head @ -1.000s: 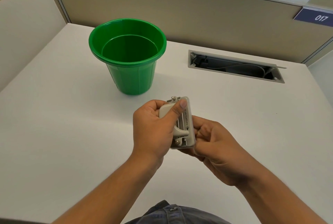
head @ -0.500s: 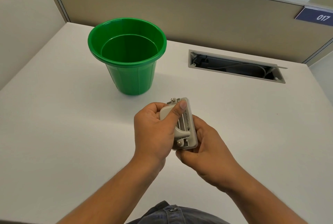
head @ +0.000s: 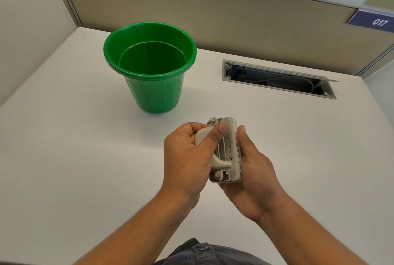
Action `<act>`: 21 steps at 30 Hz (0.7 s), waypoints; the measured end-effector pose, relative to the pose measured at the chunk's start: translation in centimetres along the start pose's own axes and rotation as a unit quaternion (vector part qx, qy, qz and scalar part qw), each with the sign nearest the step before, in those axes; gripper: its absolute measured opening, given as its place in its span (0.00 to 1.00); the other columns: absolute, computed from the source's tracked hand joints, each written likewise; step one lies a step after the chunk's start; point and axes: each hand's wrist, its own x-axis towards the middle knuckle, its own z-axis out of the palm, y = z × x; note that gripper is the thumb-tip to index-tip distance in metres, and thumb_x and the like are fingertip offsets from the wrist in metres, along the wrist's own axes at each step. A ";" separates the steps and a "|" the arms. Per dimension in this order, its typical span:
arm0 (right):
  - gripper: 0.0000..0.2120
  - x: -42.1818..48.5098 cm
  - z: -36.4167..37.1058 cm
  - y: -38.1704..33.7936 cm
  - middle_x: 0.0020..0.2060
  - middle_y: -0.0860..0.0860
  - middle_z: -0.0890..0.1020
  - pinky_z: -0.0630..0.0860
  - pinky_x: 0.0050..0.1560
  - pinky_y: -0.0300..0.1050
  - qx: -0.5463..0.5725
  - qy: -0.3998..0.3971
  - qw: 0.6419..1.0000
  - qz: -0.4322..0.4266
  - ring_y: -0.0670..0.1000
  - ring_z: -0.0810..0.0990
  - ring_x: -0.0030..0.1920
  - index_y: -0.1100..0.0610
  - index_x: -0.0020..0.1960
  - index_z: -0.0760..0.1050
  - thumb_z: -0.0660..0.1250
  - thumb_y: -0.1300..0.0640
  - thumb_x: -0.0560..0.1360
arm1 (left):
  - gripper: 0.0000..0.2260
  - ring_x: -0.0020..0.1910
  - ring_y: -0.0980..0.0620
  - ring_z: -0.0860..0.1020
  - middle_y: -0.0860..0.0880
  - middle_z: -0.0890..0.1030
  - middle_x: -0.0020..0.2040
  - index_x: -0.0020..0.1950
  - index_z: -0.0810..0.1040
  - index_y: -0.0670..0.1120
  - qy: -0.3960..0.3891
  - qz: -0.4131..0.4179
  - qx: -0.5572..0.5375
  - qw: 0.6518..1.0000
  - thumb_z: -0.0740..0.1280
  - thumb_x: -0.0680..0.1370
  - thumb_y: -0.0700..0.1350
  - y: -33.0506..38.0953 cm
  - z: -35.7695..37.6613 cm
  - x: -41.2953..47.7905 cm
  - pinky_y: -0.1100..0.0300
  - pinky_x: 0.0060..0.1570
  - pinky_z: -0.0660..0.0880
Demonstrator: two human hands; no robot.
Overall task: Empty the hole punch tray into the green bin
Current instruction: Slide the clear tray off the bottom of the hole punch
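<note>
Head view: both hands hold a beige hole punch (head: 229,149) up above the white desk (head: 74,158), near the person's body. Left hand (head: 187,158) wrapped around the lever side, thumb lying across the top of the lever, fingers closed on it. Right hand (head: 253,171) cups the base side from the right and below, fingers pressed along its edge, clamped on the punch too. Black print on the punch body reads roughly "kangaro DP 52", with a small round logo beside it. Tray underneath mostly hidden by the right hand; can't tell if it's off. Green bin (head: 153,85) stands upright on the desk, behind and left of the hands, well apart from the punch. Blue sign (head: 373,20) on the partition, upper right, reads "017". Open cable slot (head: 279,79) in the desk right of the bin, cables inside.
</note>
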 end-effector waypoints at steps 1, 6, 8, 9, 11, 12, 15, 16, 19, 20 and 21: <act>0.24 0.0 -0.1 0.1 0.46 0.53 0.88 0.80 0.37 0.43 0.014 -0.002 1.000 0.002 0.50 0.85 0.41 0.51 0.55 0.85 0.58 0.37 0.77 | 0.18 0.30 0.57 0.81 0.54 0.82 0.31 0.42 0.81 0.42 -0.001 -0.002 -0.003 1.000 0.75 0.65 0.57 0.0 -0.1 0.0 0.66 0.26 0.76; 0.24 0.1 -0.4 0.3 0.48 0.55 0.88 0.83 0.48 0.48 0.059 -0.010 0.998 0.005 0.53 0.86 0.47 0.52 0.55 0.85 0.60 0.37 0.75 | 0.19 0.30 0.57 0.81 0.55 0.81 0.30 0.41 0.81 0.45 -0.004 -0.004 -0.009 1.000 0.74 0.64 0.59 -0.3 -0.1 -0.1 0.65 0.28 0.77; 0.25 0.1 -0.3 0.2 0.47 0.55 0.88 0.83 0.47 0.48 0.089 -0.021 0.996 0.012 0.53 0.87 0.46 0.54 0.55 0.85 0.59 0.38 0.75 | 0.18 0.31 0.57 0.81 0.54 0.81 0.31 0.39 0.81 0.45 -0.003 -0.021 -0.033 0.999 0.75 0.63 0.59 -0.2 -0.2 0.0 0.63 0.28 0.78; 0.25 0.2 -0.2 0.2 0.46 0.56 0.88 0.83 0.46 0.48 0.107 -0.026 0.994 0.017 0.54 0.87 0.45 0.55 0.54 0.86 0.59 0.38 0.76 | 0.19 0.34 0.54 0.81 0.51 0.82 0.34 0.40 0.82 0.44 -0.005 -0.037 -0.054 0.998 0.76 0.63 0.59 -0.2 -0.3 0.0 0.59 0.30 0.80; 0.27 0.2 -0.1 0.1 0.47 0.57 0.87 0.84 0.45 0.49 0.141 -0.031 0.989 0.027 0.55 0.87 0.45 0.57 0.54 0.86 0.58 0.38 0.77 | 0.25 0.42 0.44 0.80 0.41 0.81 0.42 0.45 0.81 0.38 -0.006 -0.066 -0.104 0.992 0.77 0.62 0.58 0.0 -0.4 0.1 0.44 0.42 0.83; 0.27 0.2 -0.1 0.1 0.47 0.58 0.87 0.84 0.45 0.50 0.156 -0.035 0.987 0.030 0.56 0.87 0.45 0.57 0.55 0.85 0.57 0.39 0.78 | 0.29 0.45 0.40 0.78 0.38 0.79 0.46 0.49 0.80 0.35 -0.005 -0.078 -0.127 0.989 0.77 0.62 0.58 0.1 -0.4 0.2 0.36 0.50 0.79; 0.27 0.2 0.0 0.0 0.49 0.60 0.85 0.84 0.43 0.52 0.194 -0.039 0.979 0.038 0.58 0.85 0.44 0.60 0.62 0.81 0.58 0.40 0.78 | 0.27 0.51 0.33 0.80 0.30 0.80 0.51 0.52 0.81 0.35 -0.010 -0.109 -0.186 0.977 0.75 0.65 0.55 0.0 -0.5 0.2 0.30 0.56 0.75; 0.28 0.2 0.0 -0.1 0.52 0.60 0.83 0.84 0.44 0.52 0.198 -0.036 0.979 0.041 0.58 0.83 0.45 0.60 0.65 0.79 0.59 0.40 0.77 | 0.23 0.49 0.35 0.83 0.33 0.83 0.49 0.51 0.83 0.39 -0.023 -0.117 -0.208 0.971 0.74 0.65 0.55 -0.2 -0.7 0.3 0.36 0.51 0.80; 0.29 0.1 -0.3 0.0 0.53 0.60 0.80 0.80 0.50 0.54 0.209 -0.027 0.976 0.049 0.57 0.79 0.48 0.60 0.66 0.77 0.61 0.40 0.76 | 0.17 0.37 0.47 0.85 0.44 0.86 0.40 0.47 0.85 0.45 -0.070 -0.152 -0.286 0.944 0.71 0.67 0.55 -0.5 -1.1 0.4 0.47 0.45 0.82; 0.28 0.0 -0.4 0.2 0.50 0.60 0.82 0.80 0.49 0.53 0.218 -0.027 0.974 0.052 0.56 0.80 0.46 0.61 0.63 0.80 0.62 0.41 0.76 | 0.18 0.38 0.48 0.83 0.44 0.85 0.41 0.49 0.85 0.46 -0.068 -0.163 -0.298 0.938 0.71 0.66 0.56 -0.6 -1.3 0.4 0.43 0.52 0.80; 0.26 0.0 -0.5 0.2 0.46 0.59 0.84 0.81 0.48 0.52 0.226 -0.027 0.972 0.052 0.55 0.81 0.42 0.61 0.60 0.82 0.62 0.41 0.75 | 0.20 0.41 0.47 0.82 0.44 0.83 0.43 0.52 0.84 0.46 -0.064 -0.174 -0.306 0.934 0.72 0.66 0.57 -0.7 -1.5 0.4 0.39 0.61 0.74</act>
